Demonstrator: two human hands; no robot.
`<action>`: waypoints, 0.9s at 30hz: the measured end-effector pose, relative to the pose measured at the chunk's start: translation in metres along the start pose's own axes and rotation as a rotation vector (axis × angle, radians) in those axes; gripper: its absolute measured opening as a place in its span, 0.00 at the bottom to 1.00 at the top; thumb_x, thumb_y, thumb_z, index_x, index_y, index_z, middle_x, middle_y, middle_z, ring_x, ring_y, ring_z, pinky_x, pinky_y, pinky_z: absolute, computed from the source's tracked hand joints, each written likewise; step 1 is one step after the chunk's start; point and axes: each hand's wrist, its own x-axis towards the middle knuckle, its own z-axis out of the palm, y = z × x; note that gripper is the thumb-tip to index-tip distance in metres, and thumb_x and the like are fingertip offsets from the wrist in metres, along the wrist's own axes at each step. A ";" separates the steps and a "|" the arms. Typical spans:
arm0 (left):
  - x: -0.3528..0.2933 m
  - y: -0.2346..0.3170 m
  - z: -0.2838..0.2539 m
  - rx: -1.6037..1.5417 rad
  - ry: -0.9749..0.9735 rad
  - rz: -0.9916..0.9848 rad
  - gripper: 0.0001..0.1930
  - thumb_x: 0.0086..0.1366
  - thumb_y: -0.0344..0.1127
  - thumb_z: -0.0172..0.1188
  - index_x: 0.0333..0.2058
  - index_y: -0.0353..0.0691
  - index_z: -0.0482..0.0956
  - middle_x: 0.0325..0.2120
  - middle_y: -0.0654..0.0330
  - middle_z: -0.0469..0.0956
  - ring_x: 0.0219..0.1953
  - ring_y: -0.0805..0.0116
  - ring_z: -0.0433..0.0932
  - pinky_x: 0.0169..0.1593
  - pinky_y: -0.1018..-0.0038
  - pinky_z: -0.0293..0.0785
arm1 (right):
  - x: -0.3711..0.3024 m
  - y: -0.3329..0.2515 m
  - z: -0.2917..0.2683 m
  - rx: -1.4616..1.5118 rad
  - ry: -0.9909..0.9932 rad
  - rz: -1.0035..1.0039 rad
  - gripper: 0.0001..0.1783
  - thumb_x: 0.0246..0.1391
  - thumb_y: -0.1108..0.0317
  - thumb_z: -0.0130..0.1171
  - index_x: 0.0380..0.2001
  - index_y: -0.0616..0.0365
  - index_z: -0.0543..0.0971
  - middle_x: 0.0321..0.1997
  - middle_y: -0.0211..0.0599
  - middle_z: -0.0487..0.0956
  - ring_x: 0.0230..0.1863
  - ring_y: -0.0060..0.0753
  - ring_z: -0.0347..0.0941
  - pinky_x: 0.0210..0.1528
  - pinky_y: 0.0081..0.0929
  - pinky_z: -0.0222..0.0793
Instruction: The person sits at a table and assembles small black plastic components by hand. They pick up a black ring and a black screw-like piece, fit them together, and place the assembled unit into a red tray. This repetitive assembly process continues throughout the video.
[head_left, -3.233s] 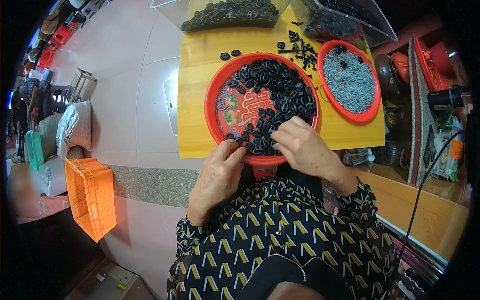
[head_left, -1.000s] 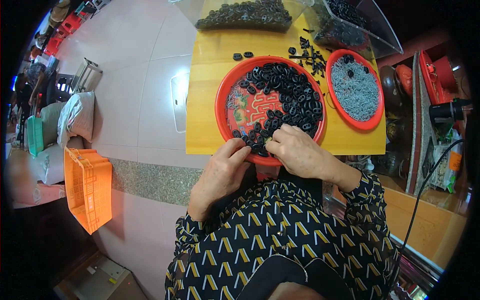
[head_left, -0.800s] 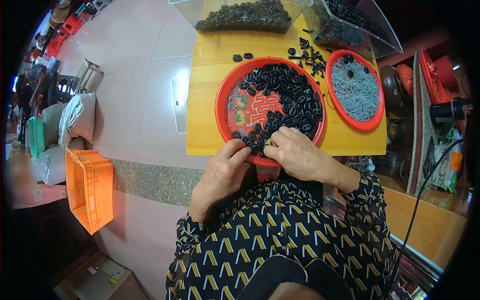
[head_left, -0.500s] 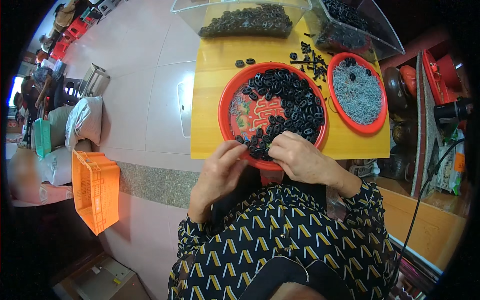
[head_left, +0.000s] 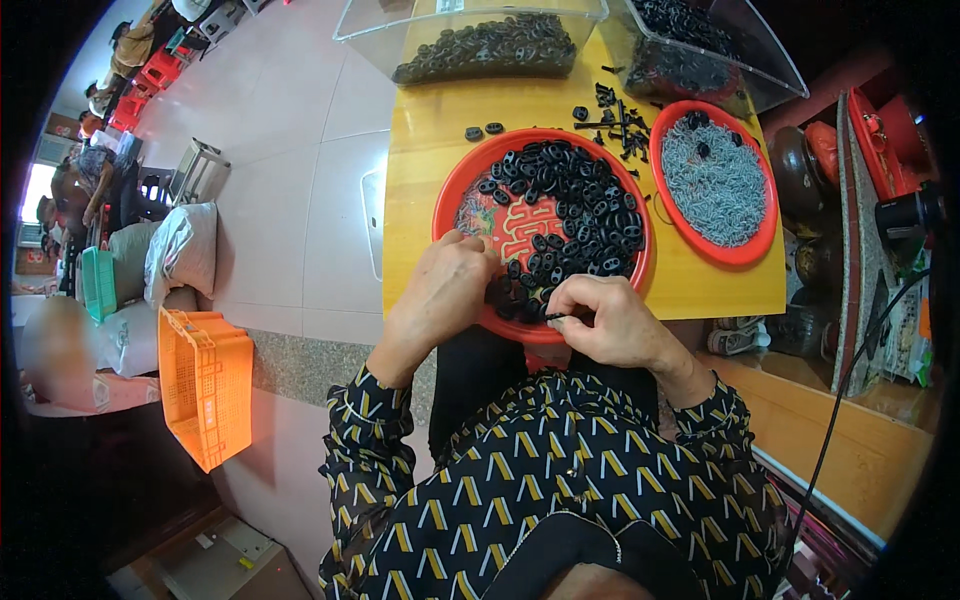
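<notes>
A round red tray [head_left: 443, 205] with a printed bottom lies on the yellow table, holding a heap of small black oval plastic pieces with two holes [head_left: 600, 215]. My left hand [head_left: 450, 280] is over the tray's left rim, its fingers curled down and closed; their tips and anything in them are hidden. At the near rim, my right hand [head_left: 605, 318] pinches a small slim black piece [head_left: 553, 317] between thumb and forefinger. To the right, a second red tray [head_left: 668, 205] is full of small silvery screw-like parts [head_left: 715, 185], with a few black pieces on top.
Two clear bins [head_left: 480, 50] [head_left: 700, 60] of black parts stand at the table's far edge. Loose black screw-like parts [head_left: 625, 125] lie between trays and bins. An orange crate [head_left: 207, 390] and white sacks [head_left: 183, 250] are on the left; people [head_left: 90, 185] are farther off.
My left hand has moved up and forward, its fingers curling down over the tray's left side. My right hand has drawn slightly right and nearer, and a slim black piece now shows in its pinch.
</notes>
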 end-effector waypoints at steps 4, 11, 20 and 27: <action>0.007 0.003 0.002 0.060 -0.025 -0.050 0.06 0.42 0.25 0.54 0.23 0.37 0.77 0.20 0.54 0.74 0.29 0.57 0.72 0.36 0.67 0.68 | -0.002 0.004 0.002 0.011 0.019 -0.058 0.03 0.38 0.77 0.53 0.22 0.64 0.72 0.21 0.42 0.73 0.24 0.40 0.71 0.26 0.30 0.67; 0.006 0.017 0.005 0.077 0.031 -0.112 0.04 0.44 0.24 0.53 0.22 0.34 0.73 0.19 0.49 0.72 0.27 0.51 0.72 0.33 0.63 0.68 | -0.006 0.008 0.007 0.279 -0.071 0.135 0.02 0.41 0.77 0.53 0.22 0.65 0.72 0.21 0.36 0.74 0.24 0.26 0.74 0.26 0.23 0.68; 0.007 0.011 0.019 -0.036 0.210 -0.153 0.06 0.44 0.20 0.50 0.24 0.33 0.68 0.17 0.49 0.71 0.23 0.52 0.71 0.29 0.64 0.67 | -0.005 0.006 0.012 0.606 -0.030 0.285 0.01 0.46 0.79 0.50 0.24 0.64 0.69 0.23 0.31 0.72 0.26 0.23 0.75 0.27 0.16 0.70; 0.006 0.008 0.010 -1.049 0.405 -0.303 0.07 0.50 0.19 0.51 0.29 0.34 0.64 0.21 0.62 0.69 0.24 0.72 0.70 0.29 0.80 0.65 | -0.006 0.013 0.011 0.623 0.026 0.303 0.02 0.47 0.78 0.50 0.26 0.64 0.68 0.23 0.31 0.72 0.26 0.22 0.74 0.25 0.16 0.70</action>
